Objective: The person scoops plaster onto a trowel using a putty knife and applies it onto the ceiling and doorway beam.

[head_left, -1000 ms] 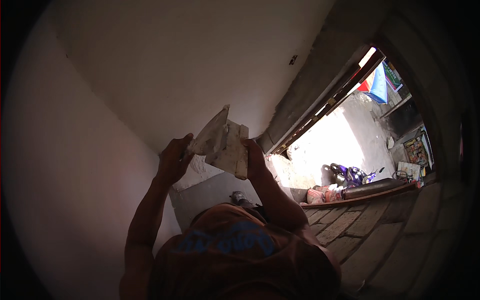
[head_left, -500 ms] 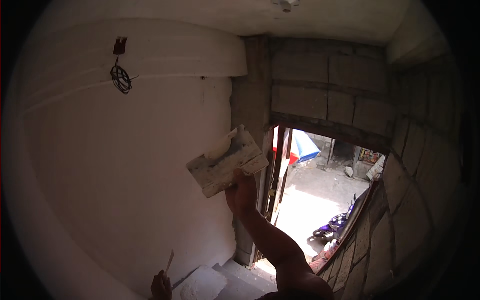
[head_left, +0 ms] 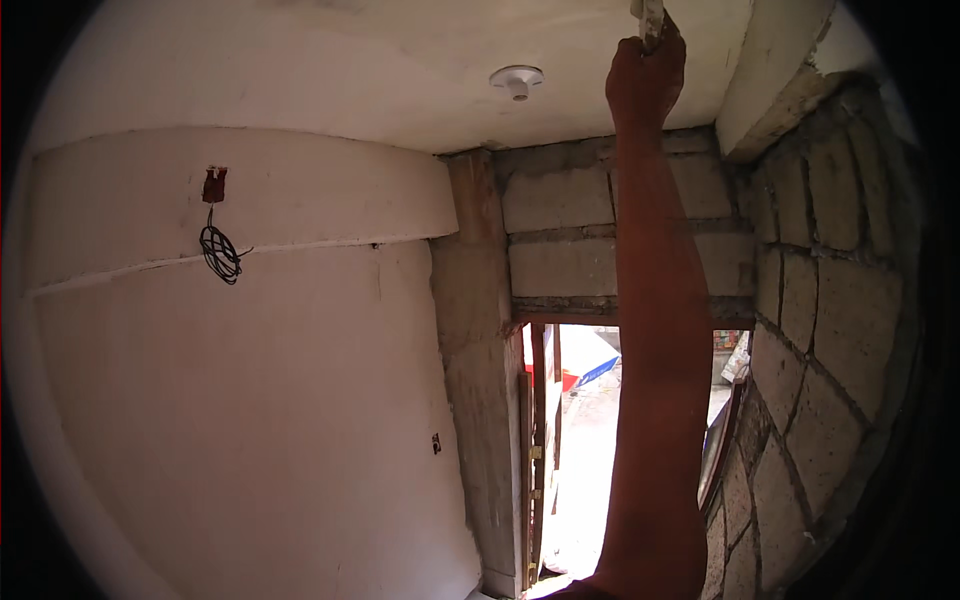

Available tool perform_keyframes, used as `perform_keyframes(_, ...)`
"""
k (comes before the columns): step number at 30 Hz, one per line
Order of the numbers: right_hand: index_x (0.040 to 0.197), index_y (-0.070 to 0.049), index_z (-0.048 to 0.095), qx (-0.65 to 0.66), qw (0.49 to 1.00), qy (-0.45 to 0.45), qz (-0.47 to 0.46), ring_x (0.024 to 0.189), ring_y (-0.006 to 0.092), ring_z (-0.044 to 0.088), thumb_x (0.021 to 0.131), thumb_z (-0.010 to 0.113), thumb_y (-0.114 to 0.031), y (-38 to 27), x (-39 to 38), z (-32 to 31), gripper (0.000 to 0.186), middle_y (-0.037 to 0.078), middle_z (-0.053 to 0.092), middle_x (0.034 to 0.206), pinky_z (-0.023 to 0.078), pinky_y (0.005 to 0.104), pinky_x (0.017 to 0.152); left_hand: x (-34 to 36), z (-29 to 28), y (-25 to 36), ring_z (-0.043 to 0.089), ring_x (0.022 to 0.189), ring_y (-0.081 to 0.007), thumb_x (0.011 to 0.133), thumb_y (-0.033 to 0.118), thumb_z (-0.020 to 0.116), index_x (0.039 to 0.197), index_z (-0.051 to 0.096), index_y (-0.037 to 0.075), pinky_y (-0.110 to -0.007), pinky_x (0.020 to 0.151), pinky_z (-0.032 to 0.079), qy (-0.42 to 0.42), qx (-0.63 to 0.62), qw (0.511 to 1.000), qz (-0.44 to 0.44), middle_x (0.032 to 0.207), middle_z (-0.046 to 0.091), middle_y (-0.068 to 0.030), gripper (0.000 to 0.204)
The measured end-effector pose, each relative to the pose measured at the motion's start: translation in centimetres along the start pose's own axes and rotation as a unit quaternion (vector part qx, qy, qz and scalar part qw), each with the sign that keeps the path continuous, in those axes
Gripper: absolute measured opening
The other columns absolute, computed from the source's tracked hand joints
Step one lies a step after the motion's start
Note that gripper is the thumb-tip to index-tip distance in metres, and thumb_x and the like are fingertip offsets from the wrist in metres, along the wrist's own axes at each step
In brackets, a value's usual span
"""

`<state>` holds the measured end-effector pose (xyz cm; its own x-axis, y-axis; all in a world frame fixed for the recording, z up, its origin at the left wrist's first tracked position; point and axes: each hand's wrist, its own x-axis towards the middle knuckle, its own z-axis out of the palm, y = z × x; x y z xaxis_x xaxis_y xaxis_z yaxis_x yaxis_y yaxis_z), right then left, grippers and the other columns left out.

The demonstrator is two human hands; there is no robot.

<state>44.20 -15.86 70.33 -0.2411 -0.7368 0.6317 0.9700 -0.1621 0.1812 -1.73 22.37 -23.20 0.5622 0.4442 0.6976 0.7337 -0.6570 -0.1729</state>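
My right hand (head_left: 647, 82) is raised to the top of the view, its forearm stretched up in front of the doorway. The fingers are closed round the handle of a plastering trowel (head_left: 650, 22), of which only a pale, putty-smeared part shows; the picture's upper edge cuts off the rest. Above and around the hand spreads the pale ceiling (head_left: 420, 70); whether the blade touches it cannot be made out. My left hand is out of view.
A white lamp holder (head_left: 517, 80) hangs from the ceiling, left of my hand. Black wire (head_left: 219, 255) dangles from a red box in the smooth left wall (head_left: 250, 400). Bare blockwork (head_left: 845, 320) stands at right, beside a ceiling beam (head_left: 775, 90). Behind my arm is a bright doorway (head_left: 580, 450).
My right hand has lifted the trowel from in front of the left wall up to the ceiling. The view has tilted upward, and my left hand with its thin tool has dropped out of sight.
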Motion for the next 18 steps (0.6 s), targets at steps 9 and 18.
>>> perform_keyframes(9, 0.135, -0.004, 0.054, -0.037, 0.994, 0.107, -0.003, 0.114, 0.0403, 0.057, 0.08, 0.049, 0.002, 0.9, 5.4, 2.9, 0.056, 0.023, 0.059, 0.123, 0.045, 0.0447, 0.1, 11.0, -12.2, 4.5, 0.067, 0.102, -0.0334, 0.098, 0.026, 0.061, 0.123, 0.062, 0.002, -0.04, 0.086, 0.056, 0.026, -0.266, 0.942, -0.205, 0.113, 0.068, -0.0182, 0.035)
perform_keyframes(18, 0.133, 0.004, 0.052, -0.021, 0.987, 0.16, 0.0, 0.122, 0.0424, 0.052, 0.079, 0.055, 0.004, 0.1, -0.2, 12.4, 0.054, 0.025, 0.056, 0.128, 0.043, 0.0449, 0.105, 1.5, 2.0, 3.5, 0.068, 0.097, -0.0341, 0.097, 0.024, 0.063, 0.12, 0.064, 0.003, -0.04, 0.082, 0.057, -0.011, -0.076, 0.989, -0.123, 0.11, 0.069, -0.0178, 0.031)
